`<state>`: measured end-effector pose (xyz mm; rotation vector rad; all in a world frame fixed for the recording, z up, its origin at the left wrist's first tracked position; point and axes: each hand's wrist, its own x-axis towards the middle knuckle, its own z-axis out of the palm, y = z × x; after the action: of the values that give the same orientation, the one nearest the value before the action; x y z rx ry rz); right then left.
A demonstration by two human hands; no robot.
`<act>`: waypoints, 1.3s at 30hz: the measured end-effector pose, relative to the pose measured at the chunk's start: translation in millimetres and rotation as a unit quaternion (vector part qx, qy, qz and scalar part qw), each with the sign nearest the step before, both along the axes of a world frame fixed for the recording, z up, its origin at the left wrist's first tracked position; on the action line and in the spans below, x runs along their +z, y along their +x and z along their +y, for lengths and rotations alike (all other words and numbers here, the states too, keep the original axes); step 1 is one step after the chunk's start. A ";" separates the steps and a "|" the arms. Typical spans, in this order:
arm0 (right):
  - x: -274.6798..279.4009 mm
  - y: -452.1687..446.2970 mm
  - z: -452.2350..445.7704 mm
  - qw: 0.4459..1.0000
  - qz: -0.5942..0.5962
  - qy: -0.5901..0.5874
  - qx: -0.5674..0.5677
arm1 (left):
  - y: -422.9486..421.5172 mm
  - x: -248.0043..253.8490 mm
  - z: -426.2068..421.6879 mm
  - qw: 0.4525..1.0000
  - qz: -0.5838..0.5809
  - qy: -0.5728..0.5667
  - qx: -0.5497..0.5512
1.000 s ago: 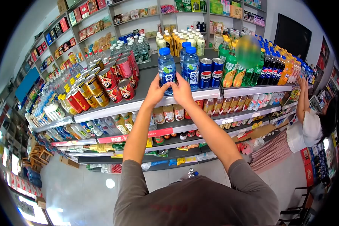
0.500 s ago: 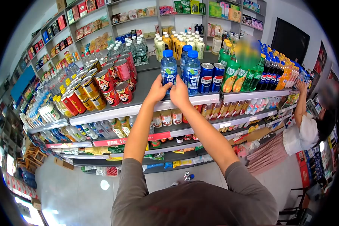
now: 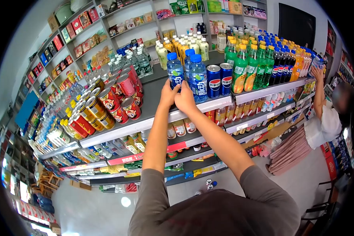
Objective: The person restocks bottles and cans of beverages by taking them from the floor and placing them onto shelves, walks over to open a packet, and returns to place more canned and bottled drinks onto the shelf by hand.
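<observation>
A blue-capped drink bottle [image 3: 175, 70] stands upright at the front of the top shelf. My left hand [image 3: 168, 95] is closed around its lower left side. My right hand [image 3: 185, 100] grips the lower right side, thumb close to the left one, and the hands hide the bottle's base. Just right of it is a matching bottle [image 3: 197, 78], with another of the same kind [image 3: 188, 57] partly hidden behind. Two blue Pepsi cans, one nearer [image 3: 213, 82] and one farther right [image 3: 225, 78], follow along the shelf edge.
Stacked red cans [image 3: 130, 108] and gold cans [image 3: 95, 107] stand to the left. Green soda bottles [image 3: 240, 70] and dark cola bottles [image 3: 278, 69] line the right. Another person's hand [image 3: 318, 73] touches bottles at the far right. Small items [image 3: 210, 184] stand on the floor.
The view has turned, so the shelves appear tilted. Both my hands stay on the bottle, with the right hand a little lower and closer to the left one.
</observation>
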<state>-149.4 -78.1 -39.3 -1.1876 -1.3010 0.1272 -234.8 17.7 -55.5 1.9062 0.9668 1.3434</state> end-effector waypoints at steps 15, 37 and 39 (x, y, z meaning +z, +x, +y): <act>-4.7 3.6 13.3 0.998 0.035 -0.041 0.027 | 3.6 14.6 -22.8 0.991 0.099 0.042 0.086; -375.8 151.1 -325.3 0.903 -0.047 -0.421 0.075 | 6.0 18.2 -137.1 0.944 0.066 0.285 0.152; -409.7 160.0 -398.8 0.829 -0.002 -0.558 -0.037 | 16.7 -44.1 -201.3 0.960 -0.049 0.263 0.085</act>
<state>10.6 -476.9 -449.0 -2.2101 -1.1598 0.9307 -218.0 -183.6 -99.6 2.1403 0.7882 1.9296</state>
